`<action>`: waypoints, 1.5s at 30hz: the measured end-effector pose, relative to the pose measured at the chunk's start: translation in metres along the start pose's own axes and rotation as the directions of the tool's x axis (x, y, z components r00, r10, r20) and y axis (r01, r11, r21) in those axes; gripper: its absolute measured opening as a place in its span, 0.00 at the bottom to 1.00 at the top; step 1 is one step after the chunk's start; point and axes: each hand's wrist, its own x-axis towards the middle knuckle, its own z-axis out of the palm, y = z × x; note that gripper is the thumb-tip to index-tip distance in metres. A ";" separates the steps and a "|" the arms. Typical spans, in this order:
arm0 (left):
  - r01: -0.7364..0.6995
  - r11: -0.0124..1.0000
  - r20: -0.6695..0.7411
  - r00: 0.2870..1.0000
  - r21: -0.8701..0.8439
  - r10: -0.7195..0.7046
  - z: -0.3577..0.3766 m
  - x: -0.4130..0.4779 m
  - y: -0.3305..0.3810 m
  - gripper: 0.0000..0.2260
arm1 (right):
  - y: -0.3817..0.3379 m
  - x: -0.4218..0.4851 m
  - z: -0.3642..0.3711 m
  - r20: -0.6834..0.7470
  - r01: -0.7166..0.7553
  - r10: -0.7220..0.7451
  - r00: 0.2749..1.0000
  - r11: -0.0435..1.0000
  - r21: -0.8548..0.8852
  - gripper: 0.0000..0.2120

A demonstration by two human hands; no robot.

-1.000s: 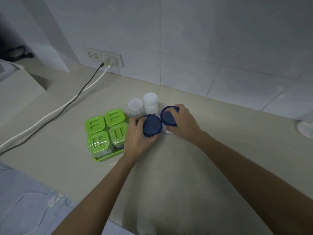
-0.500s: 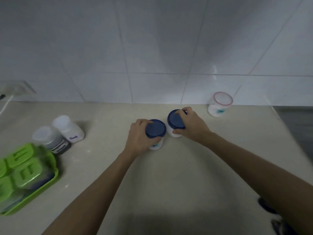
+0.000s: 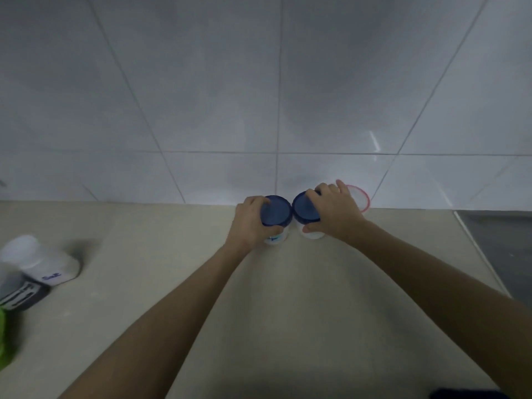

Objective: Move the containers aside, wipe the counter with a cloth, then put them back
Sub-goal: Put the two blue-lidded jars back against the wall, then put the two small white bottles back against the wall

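Observation:
Two white jars with dark blue lids stand side by side near the back wall of the beige counter [image 3: 288, 298]. My left hand [image 3: 249, 223] grips the left blue-lidded jar [image 3: 276, 214] from its left side. My right hand [image 3: 335, 210] grips the right blue-lidded jar [image 3: 305, 210] from the top and right. Just behind my right hand stands a white container with a red-rimmed lid [image 3: 359, 198], partly hidden by my fingers. No cloth is in view.
At the far left stand a white salt jar [image 3: 43, 263], a dark-labelled jar [image 3: 17, 292] and the edge of a green tray [image 3: 5, 341]. The tiled wall [image 3: 259, 110] rises right behind the jars. A grey metal surface [image 3: 501, 246] borders the counter on the right.
Both hands have carried the two blue-lidded jars to the right, away from the green tray, toward the wall and the red-rimmed container. The view has swung right with them.

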 end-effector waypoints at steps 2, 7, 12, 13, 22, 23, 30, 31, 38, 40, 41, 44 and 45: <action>0.005 1.000 -0.033 0.999 -0.011 -0.006 0.005 0.014 0.005 0.31 | 0.009 0.008 0.003 -0.035 -0.030 0.030 0.999 0.999 -0.020 0.37; 0.024 0.997 -0.047 0.998 -0.068 -0.027 0.018 0.033 0.010 0.29 | 0.019 0.019 0.018 -0.031 -0.099 0.104 0.994 0.988 0.121 0.37; -0.002 0.997 -0.028 1.000 -0.076 0.000 0.019 0.026 0.016 0.31 | 0.015 0.005 0.021 -0.067 -0.090 0.098 0.993 0.990 0.110 0.38; -0.004 0.998 -0.040 0.999 -0.068 0.001 0.017 0.021 0.020 0.32 | 0.014 -0.002 0.019 -0.074 -0.087 0.097 0.993 0.987 0.132 0.39; -0.256 0.822 0.144 0.967 0.508 0.211 -0.072 -0.061 0.001 0.27 | -0.031 -0.084 -0.006 -0.010 0.064 -0.065 0.998 0.927 0.369 0.24; -0.249 0.805 0.153 0.968 0.538 0.197 -0.083 -0.071 -0.008 0.27 | -0.046 -0.087 -0.012 0.040 0.092 -0.112 0.993 0.936 0.339 0.25; -0.073 0.801 0.127 0.992 0.594 -0.003 -0.169 -0.143 -0.081 0.25 | -0.183 -0.057 -0.065 0.082 0.313 -0.353 0.932 0.898 0.310 0.28; -0.048 0.804 0.108 0.994 0.593 -0.020 -0.184 -0.151 -0.094 0.25 | -0.204 -0.051 -0.073 0.070 0.340 -0.378 0.923 0.888 0.311 0.29; 0.196 0.857 -0.167 0.977 0.477 -0.131 -0.279 -0.193 -0.190 0.24 | -0.340 -0.006 -0.120 -0.017 0.473 -0.491 0.871 0.830 0.295 0.30; 0.264 0.834 -0.189 0.963 0.485 -0.195 -0.299 -0.198 -0.214 0.25 | -0.372 0.009 -0.129 -0.044 0.494 -0.503 0.863 0.822 0.285 0.30; 0.281 0.821 -0.183 0.959 0.497 -0.217 -0.305 -0.199 -0.223 0.26 | -0.386 0.015 -0.133 -0.053 0.500 -0.507 0.860 0.819 0.280 0.30; 0.318 0.804 -0.171 0.948 0.502 -0.269 -0.320 -0.194 -0.255 0.30 | -0.427 0.041 -0.138 -0.067 0.501 -0.503 0.862 0.823 0.269 0.30; 0.322 0.797 -0.157 0.947 0.511 -0.282 -0.320 -0.194 -0.258 0.30 | -0.435 0.045 -0.137 -0.070 0.491 -0.490 0.869 0.834 0.251 0.30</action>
